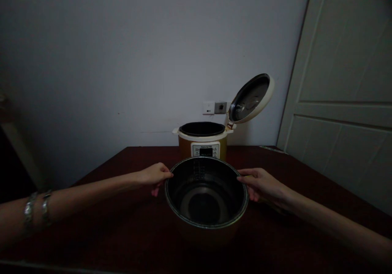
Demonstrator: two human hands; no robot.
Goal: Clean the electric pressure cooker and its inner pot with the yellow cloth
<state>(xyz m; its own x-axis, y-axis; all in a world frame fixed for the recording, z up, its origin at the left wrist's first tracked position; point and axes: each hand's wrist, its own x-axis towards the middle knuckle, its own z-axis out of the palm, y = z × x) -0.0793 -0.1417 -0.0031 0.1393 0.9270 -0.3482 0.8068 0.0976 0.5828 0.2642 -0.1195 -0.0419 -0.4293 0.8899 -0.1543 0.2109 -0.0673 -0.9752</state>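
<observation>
- One round, dark pot (205,208) stands mouth up at the near middle, between the two hands; its inside shows a bare wall and base, with level marks on the far wall. The shade hides whether its underside touches the table (122,225).
- The left hand (156,174) has its grip pinched on the pot's left rim, thumb over the edge and fingers outside.
- The right hand (260,182) has its grip pinched likewise on the right rim, fingers curled beneath.
- One rice cooker (185,146) sits behind the pot, which covers its lower front in this view. Its mouth is open and its inside too dark to read.
- One lid (251,98) is tilted up on its hinge at the cooker's right, near the wall (122,53).
- One control panel (206,149) faces the near side.
- Table top stretches from the pot to a slanting left edge; on the right it runs toward one pale door (346,70). The far edge meets the wall.
- Two wall plates sit side by side: a white plate (208,108) left, a grey plate (220,107) right.
- Two bands (28,210) circle the left forearm.
</observation>
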